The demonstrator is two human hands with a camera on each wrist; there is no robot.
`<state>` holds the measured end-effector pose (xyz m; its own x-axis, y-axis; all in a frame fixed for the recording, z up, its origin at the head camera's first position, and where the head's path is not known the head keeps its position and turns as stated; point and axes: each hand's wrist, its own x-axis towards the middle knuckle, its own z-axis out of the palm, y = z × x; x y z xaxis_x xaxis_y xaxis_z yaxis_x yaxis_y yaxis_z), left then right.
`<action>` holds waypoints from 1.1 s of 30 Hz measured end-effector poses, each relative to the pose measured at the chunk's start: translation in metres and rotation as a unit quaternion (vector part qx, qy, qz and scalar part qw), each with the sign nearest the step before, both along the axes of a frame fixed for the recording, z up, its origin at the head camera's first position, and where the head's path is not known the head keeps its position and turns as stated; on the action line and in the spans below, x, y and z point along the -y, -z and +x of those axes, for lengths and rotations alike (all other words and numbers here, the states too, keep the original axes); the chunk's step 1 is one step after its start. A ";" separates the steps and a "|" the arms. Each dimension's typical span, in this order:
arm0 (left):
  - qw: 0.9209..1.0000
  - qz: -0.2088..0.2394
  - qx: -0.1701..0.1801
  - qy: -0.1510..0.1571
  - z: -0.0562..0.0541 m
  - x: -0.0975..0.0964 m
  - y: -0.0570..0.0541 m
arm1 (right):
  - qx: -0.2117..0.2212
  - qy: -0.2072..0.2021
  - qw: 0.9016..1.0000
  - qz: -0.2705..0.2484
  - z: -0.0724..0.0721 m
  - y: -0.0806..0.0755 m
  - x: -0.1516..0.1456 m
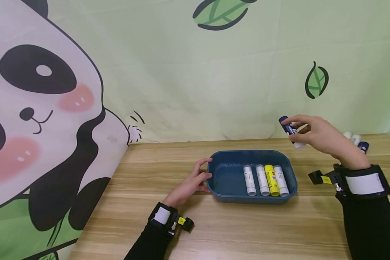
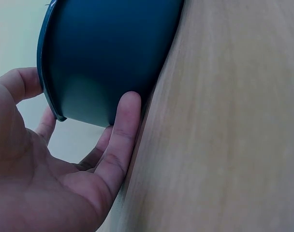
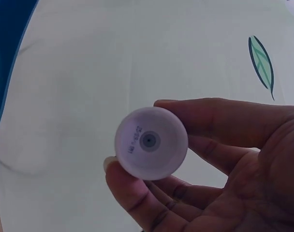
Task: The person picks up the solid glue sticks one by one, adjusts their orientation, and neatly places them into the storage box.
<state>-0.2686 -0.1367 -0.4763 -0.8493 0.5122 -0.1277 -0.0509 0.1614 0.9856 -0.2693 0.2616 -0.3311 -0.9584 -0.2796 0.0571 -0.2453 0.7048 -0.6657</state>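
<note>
Right hand [image 1: 321,135] holding a dark-blue cylindrical stick with a white end [image 1: 290,129] above the table

The right hand is pinching the stick between thumb and fingers, its grip narrow around the barrel. The stick is hanging in the air near the far right corner of a deep-blue rectangular tray with rounded corners [image 1: 243,199]. It is tilting, its dark end pointing up and to the left and its white end down and to the right. In the right wrist view, the round white end is facing the camera, showing a small dark centre and print too faint to read.

The left hand [image 1: 193,180] is spreading its fingers wide and touching the tray's left end, with some fingertips meeting the rim and one pressing low on the outer wall.

Inside the tray, four slim tubes are lying side by side, from the middle toward the right end: a white cylindrical tube [image 1: 249,180], a second white tube [image 1: 262,180], a bright yellow tube [image 1: 271,180] and a third white tube [image 1: 281,181]. The leftmost is sitting slightly apart.

Behind the right wrist, a small cluster of white and dark-blue cylinders [image 1: 356,139] is lying partly hidden on the light wood-grain table [image 1: 247,231]. A pale green cloth backdrop [image 1: 188,86] is rising behind everything, showing a large cartoon panda [image 1: 13,32] and green leaves [image 1: 221,14].
</note>
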 end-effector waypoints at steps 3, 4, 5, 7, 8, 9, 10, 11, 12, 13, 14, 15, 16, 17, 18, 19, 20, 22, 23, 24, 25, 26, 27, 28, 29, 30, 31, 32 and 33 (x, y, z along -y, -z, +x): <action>1.000 0.002 0.000 0.001 0.000 -0.001 0.000 | -0.002 -0.014 1.000 0.000 0.000 0.002 0.007; 1.000 0.002 -0.001 0.000 0.000 -0.001 0.000 | -0.004 -0.018 1.000 -0.001 0.000 0.002 0.009; 1.000 0.002 -0.001 0.001 0.000 -0.001 0.000 | -0.005 -0.021 1.000 -0.001 0.000 0.002 0.011; 1.000 0.002 -0.002 0.002 -0.001 -0.001 0.001 | -0.009 -0.025 1.000 0.000 0.001 0.003 0.013; 1.000 0.002 -0.002 0.002 -0.001 -0.001 0.001 | -0.010 -0.026 1.000 0.000 0.001 0.003 0.014; 1.000 0.001 -0.002 0.002 -0.001 0.000 0.000 | -0.012 -0.027 1.000 0.000 0.001 0.004 0.015; 1.000 0.001 -0.002 0.003 -0.001 0.000 0.000 | -0.013 -0.028 1.000 0.000 0.001 0.004 0.016; 1.000 0.001 -0.002 0.003 -0.001 0.000 0.000 | -0.014 -0.030 0.999 0.001 0.001 0.004 0.017; 1.000 0.001 -0.001 0.003 0.000 0.000 0.000 | -0.014 -0.031 0.999 0.001 0.001 0.004 0.018; 1.000 0.001 -0.001 0.003 0.000 0.000 -0.001 | -0.014 -0.033 0.999 0.001 0.001 0.004 0.019; 1.000 0.002 -0.001 0.002 0.000 0.000 -0.001 | -0.013 -0.034 0.999 0.001 0.001 0.004 0.019; 1.000 0.002 -0.001 0.002 0.000 0.000 -0.001 | -0.011 -0.035 0.999 0.001 0.001 0.004 0.020; 1.000 0.002 0.000 0.002 0.000 0.000 -0.001 | -0.009 -0.036 0.999 0.002 0.001 0.004 0.021; 1.000 0.001 0.000 0.002 0.000 0.000 -0.001 | -0.008 -0.036 0.999 0.002 0.001 0.004 0.021; 1.000 0.001 -0.001 0.001 0.000 0.000 -0.001 | -0.007 -0.037 0.999 0.002 0.002 0.004 0.022; 1.000 0.001 -0.001 0.002 0.000 0.000 -0.001 | -0.006 -0.038 0.999 0.001 0.002 0.005 0.023; 1.000 0.000 -0.001 0.002 0.000 0.000 -0.001 | -0.005 -0.039 0.999 -0.001 0.002 0.006 0.025; 1.000 -0.002 -0.001 0.002 0.001 0.000 -0.001 | -0.003 -0.044 0.999 -0.006 0.003 0.007 0.028; 1.000 -0.002 -0.001 0.002 0.001 0.000 -0.001 | -0.003 -0.047 0.999 -0.008 0.003 0.007 0.030; 1.000 -0.002 -0.001 0.001 0.001 0.000 -0.001 | -0.003 -0.049 0.999 -0.010 0.003 0.008 0.032; 1.000 -0.002 0.000 0.001 0.001 0.000 -0.001 | -0.002 -0.051 0.999 -0.012 0.003 0.008 0.034; 1.000 -0.003 0.001 0.000 0.001 0.000 -0.001 | -0.002 -0.054 0.998 -0.012 0.003 0.008 0.036; 1.000 -0.003 0.001 -0.001 0.001 0.000 -0.001 | -0.003 -0.056 0.998 -0.012 0.003 0.009 0.037; 1.000 -0.003 0.001 -0.001 0.001 0.000 -0.001 | -0.004 -0.058 0.998 -0.012 0.003 0.009 0.038; 1.000 -0.003 0.001 -0.001 0.001 0.000 -0.001 | -0.004 -0.059 0.998 -0.011 0.003 0.009 0.039; 1.000 -0.003 0.001 -0.001 0.001 0.000 -0.001 | -0.005 -0.061 0.998 -0.011 0.003 0.009 0.039; 1.000 -0.003 0.001 -0.002 0.001 0.000 -0.001 | -0.006 -0.063 0.998 -0.010 0.003 0.009 0.040; 1.000 -0.003 0.001 -0.002 0.001 0.000 0.000 | -0.006 -0.065 0.998 -0.010 0.003 0.009 0.040; 1.000 -0.002 0.001 -0.003 0.000 0.000 0.000 | -0.004 -0.065 0.998 -0.010 0.003 0.009 0.041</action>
<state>-0.2682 -0.1366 -0.4759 -0.8516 0.5072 -0.1321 -0.0541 0.1656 0.9847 -0.2658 0.2203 -0.3402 -0.9135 -0.4005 0.0713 -0.3394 0.6537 -0.6764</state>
